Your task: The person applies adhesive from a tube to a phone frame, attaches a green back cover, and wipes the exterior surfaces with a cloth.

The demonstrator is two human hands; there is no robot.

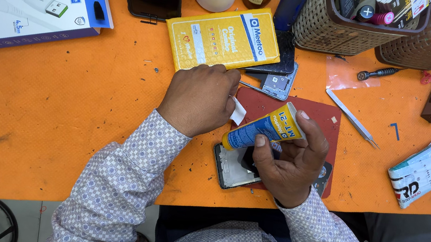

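1. We take the red mat [319, 113] on the orange table [60, 117] as our landmark; everything below is placed against it.
2. Our right hand [290, 161] hovers over the near half of the mat, fingers closed around a small tube [264, 127] of blue and yellow, which lies tilted across the mat's left part, nozzle end toward the mat's left edge.
3. Our left hand [199, 99] sits just beyond the mat's left edge, curled shut, pinching a small white scrap [238, 111] between fingertips; the scrap is just beside the tube.
4. Under the right hand, at the mat's near left corner, lies an opened phone [229, 167], partly hidden by the palm.
5. Touching the mat's far edge is a grey phone frame [276, 84], and over that a yellow packet [221, 38] reaches away to the far left.
6. Right of the mat's far corner lie metal tweezers [351, 119]; farther off that way is a screwdriver [380, 73] on a clear plastic bag.
7. Well right of the mat rests a white wrapped pack [424, 172].
8. Beyond the mat's far side stand two woven baskets [321, 32] holding tools.
9. Far left of the mat lies a white and blue cable box [25, 7].
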